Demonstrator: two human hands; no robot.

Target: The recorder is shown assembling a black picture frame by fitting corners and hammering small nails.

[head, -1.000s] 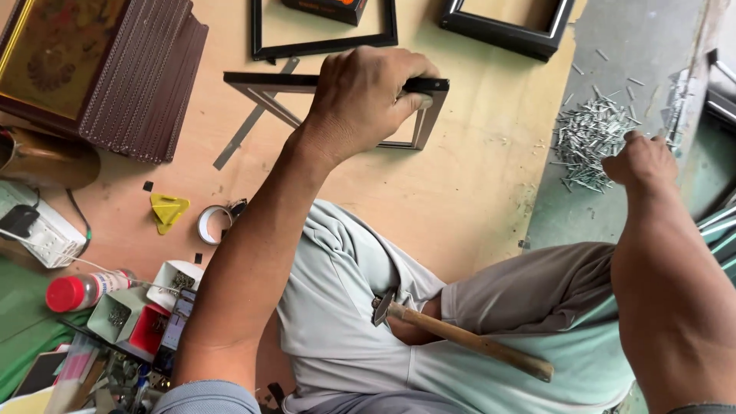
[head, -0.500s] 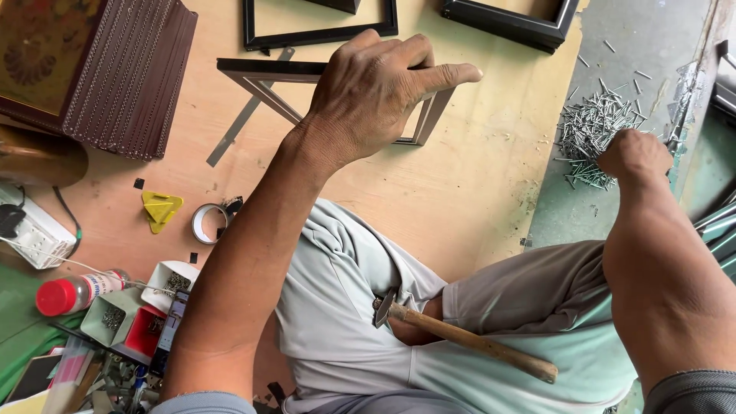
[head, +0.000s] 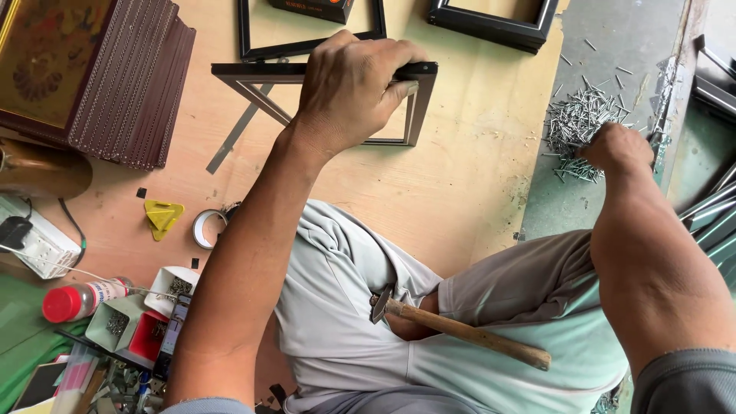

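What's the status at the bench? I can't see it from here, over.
Left hand gripping dark picture frame on board. Right hand down in nail pile. Hammer resting in lap. Nothing between them.

landmark: hammer (head: 460, 331) on the lap | ahead-left: left hand (head: 349, 84) on a picture frame (head: 330, 103) on the board | ahead-right: right hand (head: 613, 147) in a nail pile (head: 579, 123) | left: tape roll (head: 207, 228), boxes of small parts (head: 126, 322), bottle (head: 80, 297) | far left: stacked frames (head: 92, 73)

The rectangular wooden picture frame (head: 418, 100) is black; the triangular plastic piece (head: 163, 216) yellow; the round bottle cap (head: 60, 304) red.
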